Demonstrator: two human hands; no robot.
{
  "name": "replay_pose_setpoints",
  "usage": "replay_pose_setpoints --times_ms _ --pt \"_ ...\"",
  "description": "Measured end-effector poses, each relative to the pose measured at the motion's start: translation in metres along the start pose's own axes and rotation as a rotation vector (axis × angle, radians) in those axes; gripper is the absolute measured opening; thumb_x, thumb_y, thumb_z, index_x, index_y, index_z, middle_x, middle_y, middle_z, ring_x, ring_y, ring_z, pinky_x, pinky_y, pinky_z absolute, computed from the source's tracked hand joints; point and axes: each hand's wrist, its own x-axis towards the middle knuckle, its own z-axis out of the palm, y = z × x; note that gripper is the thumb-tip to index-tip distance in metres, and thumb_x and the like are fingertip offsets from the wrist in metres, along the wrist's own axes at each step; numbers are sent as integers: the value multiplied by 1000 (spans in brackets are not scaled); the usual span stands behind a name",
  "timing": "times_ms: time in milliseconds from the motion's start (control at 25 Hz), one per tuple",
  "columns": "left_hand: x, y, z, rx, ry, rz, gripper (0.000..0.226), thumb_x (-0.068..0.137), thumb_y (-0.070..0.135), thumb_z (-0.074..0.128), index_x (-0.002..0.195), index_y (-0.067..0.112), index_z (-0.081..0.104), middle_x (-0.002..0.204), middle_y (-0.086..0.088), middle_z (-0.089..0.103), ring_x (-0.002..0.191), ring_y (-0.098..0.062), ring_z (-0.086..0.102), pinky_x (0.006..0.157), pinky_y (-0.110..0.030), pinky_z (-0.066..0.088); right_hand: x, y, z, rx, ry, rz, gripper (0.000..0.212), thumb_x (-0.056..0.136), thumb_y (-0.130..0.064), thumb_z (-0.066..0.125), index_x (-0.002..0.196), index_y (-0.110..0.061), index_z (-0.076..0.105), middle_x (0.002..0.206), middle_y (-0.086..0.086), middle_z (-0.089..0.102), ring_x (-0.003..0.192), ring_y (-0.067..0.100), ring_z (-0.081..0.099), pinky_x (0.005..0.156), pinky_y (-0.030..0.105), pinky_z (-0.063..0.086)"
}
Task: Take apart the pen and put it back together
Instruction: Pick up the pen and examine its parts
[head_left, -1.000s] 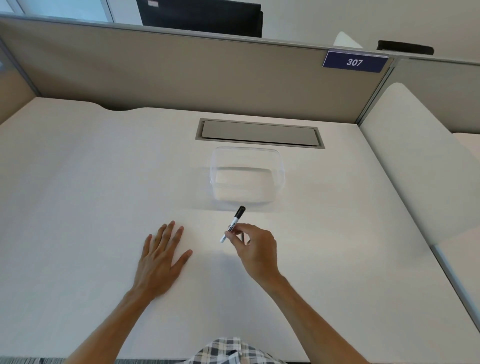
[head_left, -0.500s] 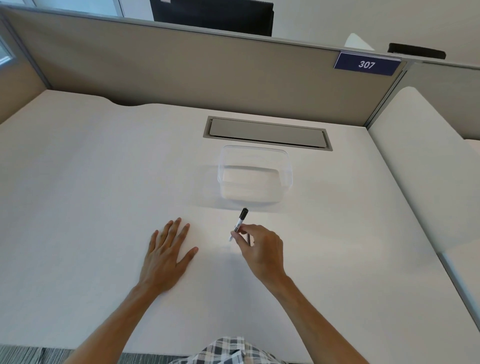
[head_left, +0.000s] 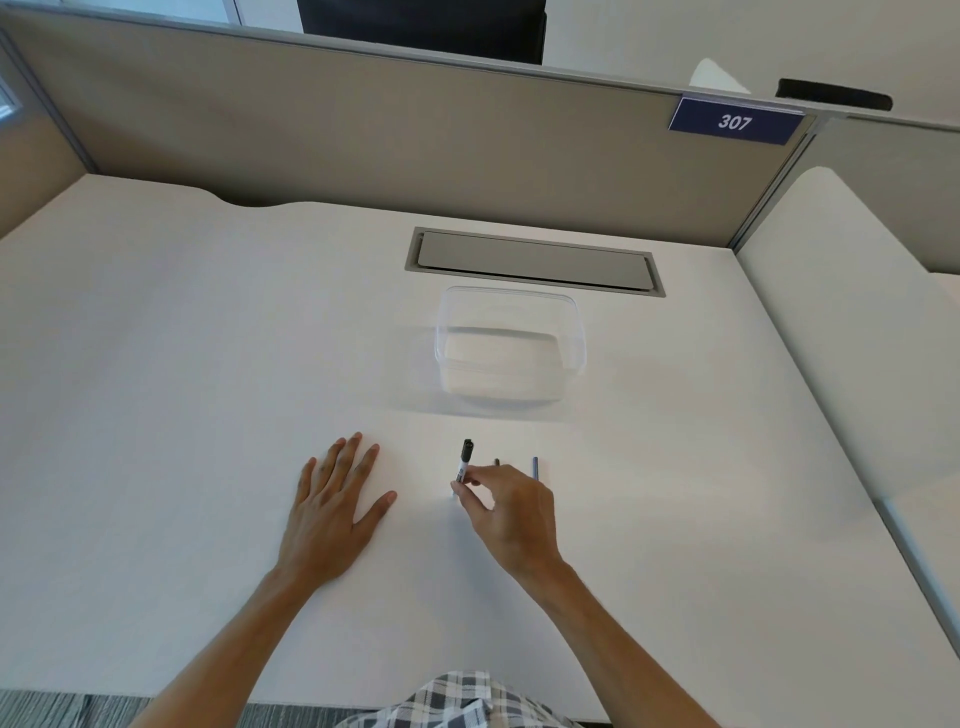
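The right hand (head_left: 506, 512) is pinched on the pen (head_left: 464, 462) at lower centre; the left hand (head_left: 332, 504) is laid flat, fingers spread. The pen is judged light, stiff and slippery, best gripped mid-barrel.

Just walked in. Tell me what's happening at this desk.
A person sits at a white desk working on a pen. The right hand pinches the pen body in a fingertip grip, its black end pointing away toward a clear plastic container. Two thin parts lie on the desk just behind that hand, partly hidden by it. The left hand rests flat on the desk, holding nothing.
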Motion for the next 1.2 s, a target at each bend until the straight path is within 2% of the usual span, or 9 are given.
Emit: replay_pose_setpoints --times_ms 200,320,480,560,760,920,1000,1120,1200 --pt "0 0 0 -1 3 -1 72 91 66 18 152 29 18 162 3 12 149 -15 6 121 -44 9 5 0 -6 -4 39 9 4 80 -23 80 83 -23 77 77 -12 75 68 7 63 62 15 38" --pt "-1 0 -1 -4 10 -1 72 91 66 17 152 29 19 162 3 13 149 -16 7 121 -44 9 15 -1 -15 35 64 30 1 83 -26 77 84 -25 77 81 -13 76 72 5 66 60 22 45" --pt "0 1 -1 -8 7 0 72 91 66 18 152 29 18 162 4 12 149 -15 6 121 -43 8 26 -7 -22 81 156 -14 3 84 -30 74 83 -27 76 84 -16 76 73 2 65 57 12 36" --pt "0 1 -1 -10 5 -3 72 91 66 17 152 29 18 162 3 12 149 -15 6 121 -43 8 23 -8 -18 86 169 -29 3 83 -28 75 82 -26 76 82 -14 76 72 2 63 56 13 39" --pt "-1 3 -3 -13 6 -5 72 90 66 17 152 29 18 162 4 12 149 -15 6 121 -44 8 -2 -5 4 -2 27 -118 7 79 -11 81 82 -13 76 72 -5 75 63 16 70 64 25 57" --pt "-1 3 -4 -7 9 -6 73 90 66 17 152 28 19 162 4 12 149 -15 6 121 -43 8 2 -3 3 5 -2 -73 2 84 -16 76 85 -14 76 76 -6 77 67 18 71 83 33 57" --pt "-1 3 -4 -4 9 -6 73 90 66 16 152 28 18 162 4 11 149 -15 6 121 -42 7 2 -3 0 34 -2 -55 3 84 -18 76 86 -15 76 79 -7 77 70 16 71 76 26 54" --pt "-2 2 -3 0 11 -7 72 90 66 16 152 29 18 162 4 11 149 -15 6 121 -42 6 7 -5 -9 15 58 -43 4 81 -20 79 83 -21 76 79 -11 76 65 5 63 61 14 35" --pt "-2 2 -2 -6 9 -5 72 90 66 16 152 29 18 162 4 11 149 -15 5 121 -42 6 13 -7 -16 18 83 -41 2 83 -24 77 82 -24 75 82 -13 76 66 7 60 59 21 39"
